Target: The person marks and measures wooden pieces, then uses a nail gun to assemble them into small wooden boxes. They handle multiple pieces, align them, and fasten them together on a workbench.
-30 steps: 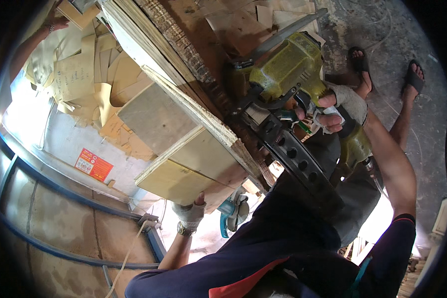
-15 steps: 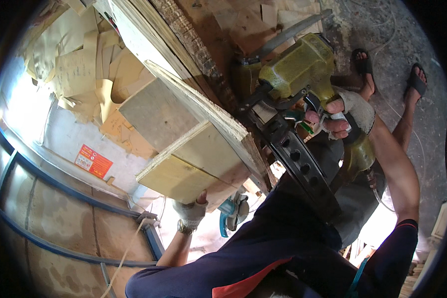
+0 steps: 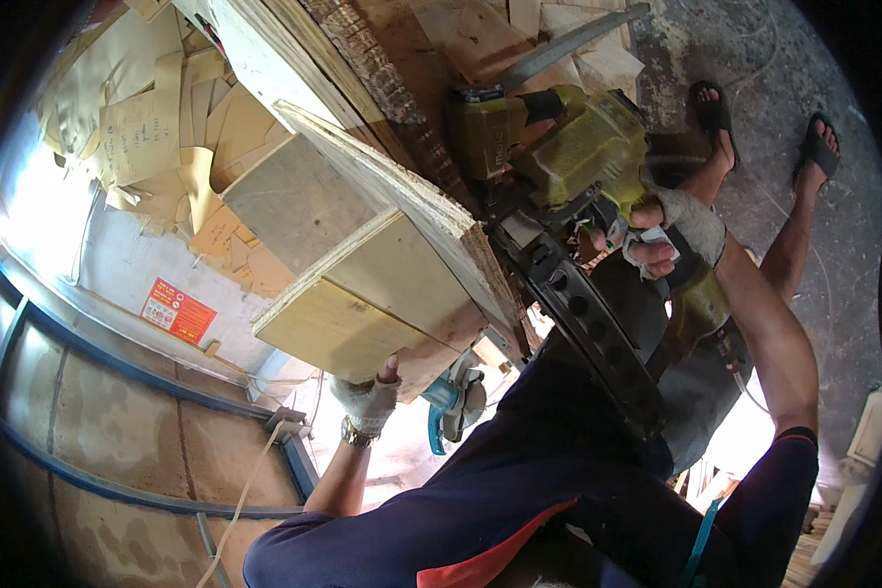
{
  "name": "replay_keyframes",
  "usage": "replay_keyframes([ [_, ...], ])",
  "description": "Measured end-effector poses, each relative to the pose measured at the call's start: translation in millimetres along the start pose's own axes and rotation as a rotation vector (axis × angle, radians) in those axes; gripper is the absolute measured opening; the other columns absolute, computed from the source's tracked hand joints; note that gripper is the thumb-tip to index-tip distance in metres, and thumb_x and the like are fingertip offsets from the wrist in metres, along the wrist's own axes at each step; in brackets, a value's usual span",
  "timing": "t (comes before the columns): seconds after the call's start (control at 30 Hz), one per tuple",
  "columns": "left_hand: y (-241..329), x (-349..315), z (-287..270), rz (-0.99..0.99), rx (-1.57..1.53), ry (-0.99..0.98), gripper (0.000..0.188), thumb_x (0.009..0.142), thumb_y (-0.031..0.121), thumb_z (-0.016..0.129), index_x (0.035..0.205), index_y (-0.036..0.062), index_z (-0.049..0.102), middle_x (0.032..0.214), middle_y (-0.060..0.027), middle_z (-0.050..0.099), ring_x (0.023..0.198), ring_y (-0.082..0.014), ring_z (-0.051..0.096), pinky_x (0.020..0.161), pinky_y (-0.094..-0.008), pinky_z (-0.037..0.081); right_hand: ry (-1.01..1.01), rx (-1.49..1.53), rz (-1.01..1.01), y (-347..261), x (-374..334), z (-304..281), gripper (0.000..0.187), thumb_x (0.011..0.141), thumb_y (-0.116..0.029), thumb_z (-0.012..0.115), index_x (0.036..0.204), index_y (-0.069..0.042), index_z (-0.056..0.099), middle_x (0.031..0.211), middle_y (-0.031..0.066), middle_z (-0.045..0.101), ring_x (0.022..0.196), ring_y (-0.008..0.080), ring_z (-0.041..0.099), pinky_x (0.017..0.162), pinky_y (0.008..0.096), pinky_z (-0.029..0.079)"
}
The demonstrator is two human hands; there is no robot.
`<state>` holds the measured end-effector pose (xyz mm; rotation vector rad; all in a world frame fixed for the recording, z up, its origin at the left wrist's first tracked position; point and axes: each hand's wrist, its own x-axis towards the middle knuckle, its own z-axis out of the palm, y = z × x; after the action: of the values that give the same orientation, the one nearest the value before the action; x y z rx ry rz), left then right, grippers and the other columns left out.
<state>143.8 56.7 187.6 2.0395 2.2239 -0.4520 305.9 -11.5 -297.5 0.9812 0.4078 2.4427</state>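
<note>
My right hand, in a fingerless work glove, is wrapped around the grip of a worn yellow-green nail gun. Its long black magazine slants toward my body, and its nose is beside the edge of a plywood structure. My left hand, gloved too and with a watch at the wrist, grips the near edge of a pale plywood board. The thumb lies on top; the other fingers are mostly hidden. A raised plywood strip runs along the board's far side.
A yellow-black cordless drill is just beyond the nail gun. Under the board's near corner is a teal angle grinder. Scrap sheets pile up at far left. Two sandalled feet stand on the concrete floor, where a thin hose runs.
The nail gun has drawn back a little toward me, uncovering more of the drill. My left hand keeps its grip on the board, and the whole view has shifted slightly.
</note>
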Motion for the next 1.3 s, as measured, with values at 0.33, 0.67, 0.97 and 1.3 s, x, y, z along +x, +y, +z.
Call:
replay_keyframes([
  [0.33, -16.9, -10.2, -3.1, -0.028, 0.015, -0.016, 0.043, 0.086, 0.020, 0.092, 0.114, -0.0031, 0.068, 0.096, -0.0076, 0.073, 0.084, -0.0153, 0.066, 0.078, -0.0303, 0.055, 0.041, 0.038, -0.116, 9.6, -4.0, 12.0, 0.058, 0.109, -0.031, 0.060, 0.151, 0.005, 0.042, 0.099, 0.0066, 0.060, 0.063, 0.0058, 0.049, 0.057, 0.0275, 0.045],
  [0.67, -9.8, 0.0, -2.4, 0.009, -0.083, -0.021, 0.042, 0.087, 0.019, 0.091, 0.114, -0.0035, 0.069, 0.102, -0.0095, 0.075, 0.090, -0.0167, 0.070, 0.083, -0.0320, 0.056, -0.171, -0.006, 0.142, 23.5, 6.0, -28.0, 0.060, 0.109, -0.040, 0.059, 0.151, -0.001, 0.044, 0.070, -0.0029, 0.052, 0.063, 0.0079, 0.051, 0.067, 0.0299, 0.048],
  [0.97, 8.0, -2.9, 3.2, -0.030, -0.103, 0.012, 0.039, 0.087, 0.015, 0.090, 0.113, -0.0031, 0.067, 0.097, -0.0073, 0.071, 0.086, -0.0152, 0.065, 0.081, -0.0317, 0.054, 0.045, -0.039, -0.029, 29.1, 3.7, -6.5, 0.065, 0.104, -0.037, 0.066, 0.146, 0.009, 0.046, 0.067, -0.0047, 0.048, 0.059, 0.0037, 0.048, 0.054, 0.0224, 0.041],
  [1.3, -10.6, -2.9, -2.7, -0.020, -0.096, 0.013, 0.041, 0.085, 0.013, 0.091, 0.113, -0.0021, 0.066, 0.098, -0.0075, 0.071, 0.083, -0.0131, 0.065, 0.077, -0.0301, 0.054, -0.164, -0.025, 0.122, 28.2, 7.9, -22.2, 0.060, 0.109, -0.037, 0.060, 0.152, 0.000, 0.041, 0.066, -0.0020, 0.050, 0.059, 0.0088, 0.050, 0.063, 0.0298, 0.045],
])
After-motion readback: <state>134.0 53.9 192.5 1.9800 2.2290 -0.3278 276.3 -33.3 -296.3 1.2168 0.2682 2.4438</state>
